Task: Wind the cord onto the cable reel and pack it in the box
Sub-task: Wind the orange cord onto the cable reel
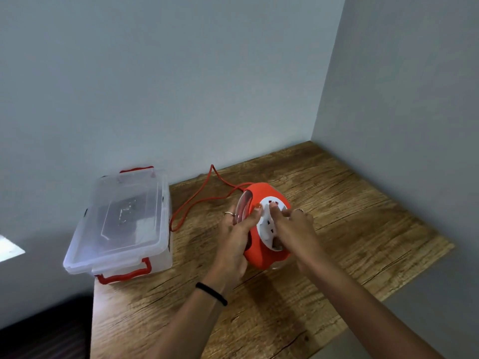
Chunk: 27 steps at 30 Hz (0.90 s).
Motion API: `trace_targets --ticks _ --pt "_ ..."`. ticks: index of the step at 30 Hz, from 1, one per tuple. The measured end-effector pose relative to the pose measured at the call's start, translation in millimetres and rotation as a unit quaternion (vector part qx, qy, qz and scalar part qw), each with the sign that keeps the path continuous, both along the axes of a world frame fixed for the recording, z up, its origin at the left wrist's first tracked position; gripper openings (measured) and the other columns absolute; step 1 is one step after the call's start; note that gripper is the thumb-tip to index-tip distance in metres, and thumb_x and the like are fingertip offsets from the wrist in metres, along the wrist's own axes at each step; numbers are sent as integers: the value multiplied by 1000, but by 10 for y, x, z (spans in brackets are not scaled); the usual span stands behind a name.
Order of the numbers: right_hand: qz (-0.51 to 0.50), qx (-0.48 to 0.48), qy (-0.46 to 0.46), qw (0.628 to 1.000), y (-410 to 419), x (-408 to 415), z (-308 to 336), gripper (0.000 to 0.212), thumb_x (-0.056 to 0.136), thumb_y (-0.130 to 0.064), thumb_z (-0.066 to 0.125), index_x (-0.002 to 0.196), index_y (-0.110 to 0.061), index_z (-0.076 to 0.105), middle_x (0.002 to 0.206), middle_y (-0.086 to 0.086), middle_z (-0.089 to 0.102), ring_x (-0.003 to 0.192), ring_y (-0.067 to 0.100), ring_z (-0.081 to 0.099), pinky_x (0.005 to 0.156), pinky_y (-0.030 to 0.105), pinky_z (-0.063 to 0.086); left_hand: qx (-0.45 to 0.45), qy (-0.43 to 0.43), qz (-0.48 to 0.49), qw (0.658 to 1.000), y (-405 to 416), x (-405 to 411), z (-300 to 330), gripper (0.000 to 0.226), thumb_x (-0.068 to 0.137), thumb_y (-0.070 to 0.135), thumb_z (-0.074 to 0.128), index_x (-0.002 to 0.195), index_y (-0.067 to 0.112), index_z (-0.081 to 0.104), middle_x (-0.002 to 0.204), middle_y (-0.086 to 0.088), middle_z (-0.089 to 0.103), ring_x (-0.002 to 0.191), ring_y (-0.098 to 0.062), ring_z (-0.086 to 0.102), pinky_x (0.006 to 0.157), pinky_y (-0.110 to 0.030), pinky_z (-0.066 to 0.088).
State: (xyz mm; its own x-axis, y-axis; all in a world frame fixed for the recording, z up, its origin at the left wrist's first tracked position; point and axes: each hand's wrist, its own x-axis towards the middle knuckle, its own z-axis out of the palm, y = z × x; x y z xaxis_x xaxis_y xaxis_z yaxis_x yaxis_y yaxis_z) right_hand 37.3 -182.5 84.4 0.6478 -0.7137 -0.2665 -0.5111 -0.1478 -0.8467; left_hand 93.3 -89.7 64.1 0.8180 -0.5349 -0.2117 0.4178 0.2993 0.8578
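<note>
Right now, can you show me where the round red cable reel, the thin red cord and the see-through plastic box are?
round red cable reel (261, 255), head view, on its red casing.
thin red cord (193, 204), head view, on the loose stretch lying on the table.
see-through plastic box (124, 216), head view, on its closed lid.
</note>
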Motion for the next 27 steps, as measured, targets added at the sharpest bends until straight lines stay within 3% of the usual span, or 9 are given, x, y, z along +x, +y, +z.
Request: trace_targets --ticks 4,5,7,9,13,17,21,25,27 --pt "102 -177 -94 974 -55 -360 38 38 91 -33 57 125 -17 54 124 -4 44 99 12 56 75 15 45 -57 89 8 994 41 91 29 28 87 13 62 111 28 66 123 -6 68 114 -30 64 99 -52 48" --pt "133 -239 -104 956 -59 -437 46 38 90 -29 60 126 -19 53 124 -7 42 97 13 59 77 17 48 -62 96 7 993 47 99 41 28 86 14 63 111 27 66 122 -7 68 113 -31 64 98 -51 48" --pt "185 -365 -95 908 -68 -517 34 44 88 -26 64 129 -21 50 133 -4 39 98 20 62 83 33 51 -66 92 1 994 60 93 69 34 81 17 65 114 27 66 118 -8 70 111 -31 65 95 -48 51" --pt "212 -448 -81 865 -67 -518 11 48 88 -29 63 133 -24 46 140 2 39 107 24 60 85 43 46 -65 81 -11 994 73 75 75 46 75 21 66 121 25 63 119 -8 70 109 -29 66 88 -44 55" --pt "259 -491 10 832 -64 -466 25 78 72 -33 76 136 -41 31 143 7 42 107 29 61 83 49 46 -59 58 -31 996 101 75 78 53 78 22 65 131 22 58 124 -8 67 112 -28 65 89 -43 55" --pt "313 -520 29 794 -138 -426 77 92 63 -40 82 139 -41 31 142 8 43 99 27 65 82 49 47 -63 51 -45 996 137 92 106 54 75 22 67 128 20 61 125 -9 66 113 -30 64 96 -47 51" --pt "327 -589 39 738 -207 -364 148 84 67 -41 80 141 -27 42 141 10 48 82 25 69 82 45 50 -71 49 -51 995 161 100 123 51 74 22 66 125 20 62 122 -11 68 111 -30 66 95 -47 52" --pt "399 -600 73 689 -268 -309 178 52 89 -41 45 134 -16 50 155 13 24 111 34 59 91 52 37 -62 39 -41 996 149 120 130 52 72 25 69 124 22 64 128 -9 65 115 -31 63 99 -52 48" --pt "389 -611 100 682 -279 -278 164 50 88 -44 42 125 -15 59 155 14 17 104 33 61 88 51 34 -55 27 -35 998 132 129 151 50 71 26 70 120 24 66 124 -8 67 111 -29 65 93 -47 53"
